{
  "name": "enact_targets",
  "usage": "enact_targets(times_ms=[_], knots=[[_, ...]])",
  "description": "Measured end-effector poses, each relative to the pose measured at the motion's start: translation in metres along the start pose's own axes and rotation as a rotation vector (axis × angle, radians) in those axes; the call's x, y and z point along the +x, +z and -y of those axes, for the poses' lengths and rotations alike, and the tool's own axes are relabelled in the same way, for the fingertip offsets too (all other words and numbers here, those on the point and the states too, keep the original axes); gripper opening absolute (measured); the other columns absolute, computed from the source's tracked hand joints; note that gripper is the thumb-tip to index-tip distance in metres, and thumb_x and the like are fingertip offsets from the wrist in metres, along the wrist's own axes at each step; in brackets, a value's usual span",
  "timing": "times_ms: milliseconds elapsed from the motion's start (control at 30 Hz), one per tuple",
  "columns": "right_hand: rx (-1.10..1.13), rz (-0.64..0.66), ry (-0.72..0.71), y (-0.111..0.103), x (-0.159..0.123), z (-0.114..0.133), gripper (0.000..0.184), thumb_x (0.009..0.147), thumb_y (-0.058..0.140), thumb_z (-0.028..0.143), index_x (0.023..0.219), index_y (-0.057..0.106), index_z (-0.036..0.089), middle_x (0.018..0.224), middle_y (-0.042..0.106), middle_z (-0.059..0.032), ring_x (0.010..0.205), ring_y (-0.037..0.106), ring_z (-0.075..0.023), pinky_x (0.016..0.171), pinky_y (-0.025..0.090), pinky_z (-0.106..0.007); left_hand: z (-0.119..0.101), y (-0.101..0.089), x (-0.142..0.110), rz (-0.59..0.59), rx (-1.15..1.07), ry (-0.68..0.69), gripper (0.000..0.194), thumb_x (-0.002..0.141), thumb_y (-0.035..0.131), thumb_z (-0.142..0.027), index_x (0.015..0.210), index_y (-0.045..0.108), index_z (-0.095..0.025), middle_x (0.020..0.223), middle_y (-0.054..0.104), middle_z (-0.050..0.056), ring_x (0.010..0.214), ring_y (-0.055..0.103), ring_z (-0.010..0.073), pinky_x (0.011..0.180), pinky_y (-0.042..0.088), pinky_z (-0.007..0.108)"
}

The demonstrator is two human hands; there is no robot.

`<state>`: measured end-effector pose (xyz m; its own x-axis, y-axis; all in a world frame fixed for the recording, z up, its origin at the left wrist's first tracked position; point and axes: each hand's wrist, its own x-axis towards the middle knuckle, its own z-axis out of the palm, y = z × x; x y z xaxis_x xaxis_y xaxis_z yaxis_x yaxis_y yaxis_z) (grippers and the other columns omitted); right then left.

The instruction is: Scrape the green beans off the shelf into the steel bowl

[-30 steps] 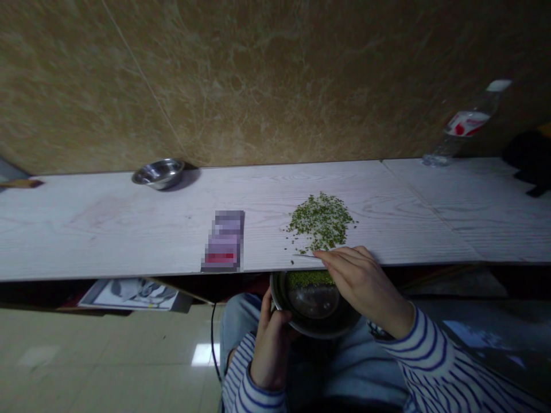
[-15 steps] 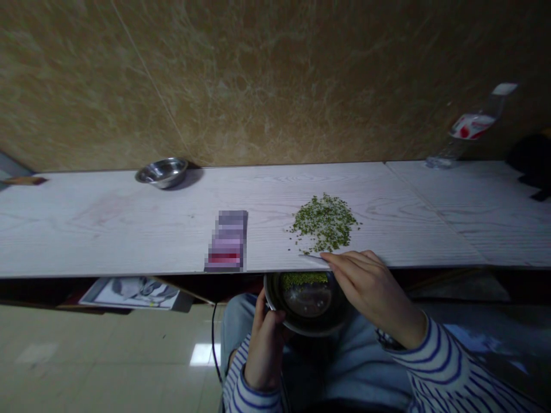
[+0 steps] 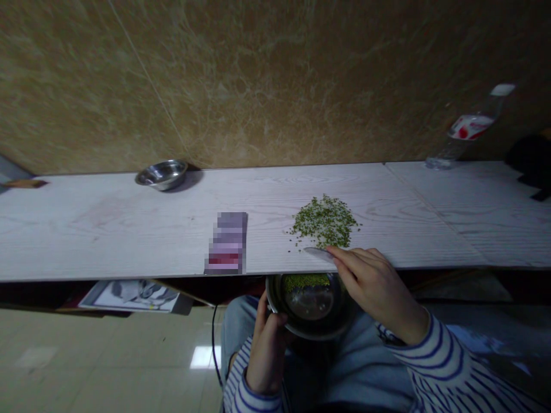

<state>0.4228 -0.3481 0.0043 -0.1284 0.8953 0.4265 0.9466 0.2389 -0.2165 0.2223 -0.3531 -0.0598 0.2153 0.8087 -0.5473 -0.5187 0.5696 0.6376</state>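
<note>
My left hand (image 3: pixel 267 350) grips the left rim of a metal bowl (image 3: pixel 321 331) at my lap, just below the counter's front edge. Green bits (image 3: pixel 306 281) lie along the bowl's far side, and its bottom shows bare. What looks like a metal spoon (image 3: pixel 317 253) is pinched in my right hand (image 3: pixel 372 287); its rounded end points left and its handle is hidden in my fingers. That end is at the near edge of a spread of small green beans or grains (image 3: pixel 325 221) on the white counter (image 3: pixel 262 201).
A small steel bowl (image 3: pixel 162 175) stands at the back left. Nearer lies a blurred-out phone-shaped object (image 3: pixel 227 241). A plastic bottle (image 3: pixel 467 129) stands at the right, beside a black item (image 3: pixel 527 163). Below the counter is an open white box (image 3: pixel 135 295).
The spoon has turned from edge-on to showing its broad side and moved slightly right and up towards the grains. My left hand still holds the bowl, which has shifted slightly.
</note>
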Motion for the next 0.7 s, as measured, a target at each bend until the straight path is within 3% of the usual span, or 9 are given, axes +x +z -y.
enact_targets(times_ms=[233, 500, 700], knots=[[0.032, 0.041, -0.022, 0.003, 0.005, 0.011, 0.029, 0.093, 0.042, 0.017, 0.117, 0.057, 0.016, 0.094, 0.07, -0.0072, 0.084, 0.061, -0.0189, 0.077, 0.04, -0.034, 0.0, 0.0, 0.001, 0.009, 0.024, 0.01, 0.064, 0.072, 0.055, -0.019, 0.133, 0.042, -0.031, 0.125, 0.06, 0.005, 0.107, 0.057, 0.0254, 0.073, 0.05, 0.031], [-0.059, 0.018, 0.086, 0.005, 0.014, -0.006, 0.03, 0.092, 0.042, 0.018, 0.116, 0.06, 0.016, 0.084, 0.069, -0.0062, 0.077, 0.061, -0.0197, 0.073, 0.041, -0.034, 0.002, -0.003, 0.002, -0.002, 0.052, 0.007, 0.07, 0.073, 0.055, -0.021, 0.139, 0.034, -0.031, 0.128, 0.058, 0.006, 0.104, 0.059, 0.0244, 0.071, 0.05, 0.03], [-0.037, 0.002, 0.07, 0.008, 0.025, -0.006, 0.03, 0.092, 0.042, 0.018, 0.116, 0.06, 0.018, 0.097, 0.07, -0.0075, 0.086, 0.063, -0.0194, 0.078, 0.042, -0.034, -0.003, 0.0, 0.001, -0.02, 0.026, 0.014, 0.071, 0.071, 0.056, -0.019, 0.139, 0.037, -0.029, 0.129, 0.058, 0.007, 0.106, 0.058, 0.0252, 0.073, 0.05, 0.029]])
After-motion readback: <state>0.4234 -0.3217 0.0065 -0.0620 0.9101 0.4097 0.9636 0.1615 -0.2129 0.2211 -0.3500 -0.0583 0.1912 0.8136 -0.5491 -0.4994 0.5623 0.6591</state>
